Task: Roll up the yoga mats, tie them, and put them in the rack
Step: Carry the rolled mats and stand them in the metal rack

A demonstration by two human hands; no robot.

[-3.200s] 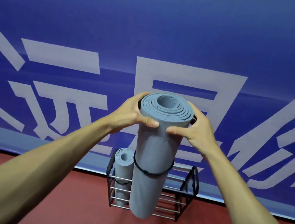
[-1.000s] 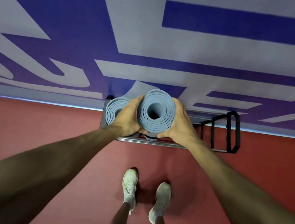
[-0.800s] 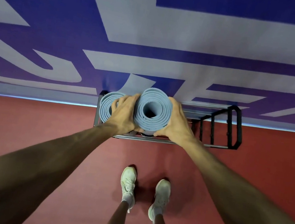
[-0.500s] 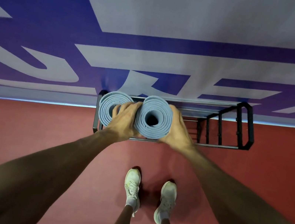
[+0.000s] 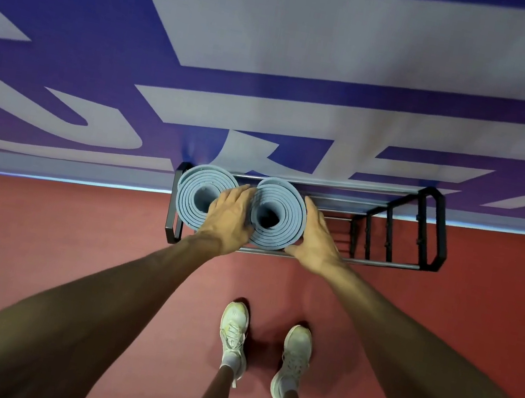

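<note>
Left hand (image 5: 229,218) and right hand (image 5: 316,240) hold a rolled mat (image 5: 290,208) upright in the rack (image 5: 431,227).

The single view comes from a wide-angle camera on the person's head, pitched steeply down and slightly forward. It looks along both forearms to the left hand (image 5: 230,214) and right hand (image 5: 317,239), so the mat roll (image 5: 277,218) between them and the second mat roll (image 5: 200,199) show end-on in the rack (image 5: 430,227). The shoes (image 5: 233,336) lie low in frame on the red floor (image 5: 40,231), the blue wall (image 5: 280,45) fills the top, and the hands sit near mid-frame at arm's reach.
</note>
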